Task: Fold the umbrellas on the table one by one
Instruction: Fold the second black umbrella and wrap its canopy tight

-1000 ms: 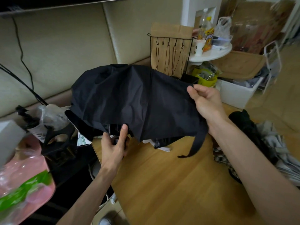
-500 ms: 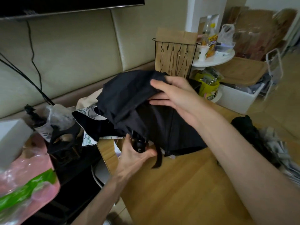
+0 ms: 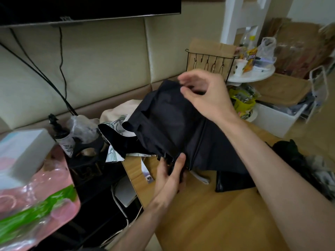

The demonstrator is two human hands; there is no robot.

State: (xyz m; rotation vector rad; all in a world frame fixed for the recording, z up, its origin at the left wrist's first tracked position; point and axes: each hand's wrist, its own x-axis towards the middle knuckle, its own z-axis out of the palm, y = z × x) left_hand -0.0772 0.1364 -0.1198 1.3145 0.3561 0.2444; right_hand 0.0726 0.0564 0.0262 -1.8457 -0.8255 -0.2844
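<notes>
Right hand, change: half a second ago the right hand (image 3: 204, 95) lay spread across the cloth; now it sits at the top edge with finger and thumb curled in.
Left hand, change: the left hand (image 3: 170, 176) showed an open palm before; now its thumb points up along the cloth.
Cloth, change: the bunched folds have flattened into one broad panel, and the strap that hung beside the lower grip no longer shows.
Hidden: the handle is covered by the left hand's fingers and by cloth hanging over the grip.
Hard to make out: the right fingertips (image 3: 183, 79) are smeared by motion, so the exact pinch point is unclear.
Cut off: a dark heap (image 3: 290, 154) far right of both grips runs out of the picture.
Umbrella look: the umbrella (image 3: 163, 124) is plain matt black, half collapsed, with a straight rib line running down towards the lower grip.
Umbrella place: held between the two grips, above the table (image 3: 208, 223) near its far left corner.
Left grip: fingers wrapped tight round the umbrella's lower end.
Right grip: thumb and fingers nearly closed, pinching the top fold.
Under the lower grip's right side: a flat black pouch (image 3: 233, 182) lies on the table.
</notes>
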